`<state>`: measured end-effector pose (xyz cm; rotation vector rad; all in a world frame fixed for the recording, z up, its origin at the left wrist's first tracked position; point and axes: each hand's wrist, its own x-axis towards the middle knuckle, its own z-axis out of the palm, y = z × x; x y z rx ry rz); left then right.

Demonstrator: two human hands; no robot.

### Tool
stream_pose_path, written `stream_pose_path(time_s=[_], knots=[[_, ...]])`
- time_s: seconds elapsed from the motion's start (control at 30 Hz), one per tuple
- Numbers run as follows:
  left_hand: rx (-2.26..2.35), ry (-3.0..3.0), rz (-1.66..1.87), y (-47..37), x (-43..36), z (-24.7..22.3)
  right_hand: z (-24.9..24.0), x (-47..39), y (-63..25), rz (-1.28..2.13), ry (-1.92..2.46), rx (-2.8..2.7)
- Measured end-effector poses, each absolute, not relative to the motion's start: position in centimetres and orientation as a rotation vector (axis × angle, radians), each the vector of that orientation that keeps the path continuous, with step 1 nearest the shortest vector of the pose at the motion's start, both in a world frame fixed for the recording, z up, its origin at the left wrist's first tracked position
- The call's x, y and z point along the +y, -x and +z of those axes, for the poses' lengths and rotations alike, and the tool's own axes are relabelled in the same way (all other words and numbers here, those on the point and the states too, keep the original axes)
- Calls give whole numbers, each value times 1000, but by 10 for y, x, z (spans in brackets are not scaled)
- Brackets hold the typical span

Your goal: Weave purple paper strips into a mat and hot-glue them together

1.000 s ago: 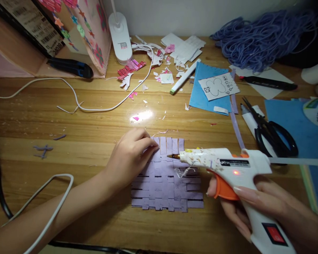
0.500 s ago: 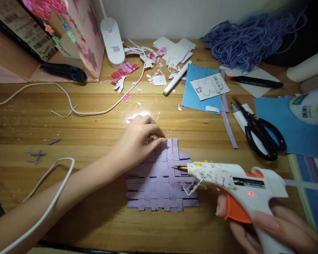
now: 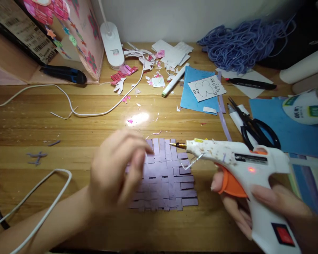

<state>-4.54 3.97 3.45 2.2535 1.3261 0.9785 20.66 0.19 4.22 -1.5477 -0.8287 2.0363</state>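
Woven purple mat [image 3: 159, 190] on bench [image 3: 69, 135]: likely light, floppy; edges best hold. Right hand [image 3: 294, 208] wrapped round glue gun [image 3: 225, 151]; nozzle [image 3: 180, 145] likely hot. Left hand [image 3: 116, 169] half-curled by mat, blurred, grasp unclear.

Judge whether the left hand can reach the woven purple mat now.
Probably yes: the left hand is at the left side of the mat; the glue gun hides only its far right part.
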Motion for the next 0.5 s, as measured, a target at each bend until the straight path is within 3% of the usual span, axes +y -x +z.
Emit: stream_pose_path(time_s=[0.13, 0.3, 0.5], knots=[[1046, -2691, 818, 27, 4, 37, 36, 24, -198, 2093, 1405, -884], [1439, -2850, 408, 8, 4, 27, 31, 41, -189, 2007, 1345, -941], [1554, -2959, 207, 0, 24, 20, 23, 39, -185, 1944, 1332, -943]])
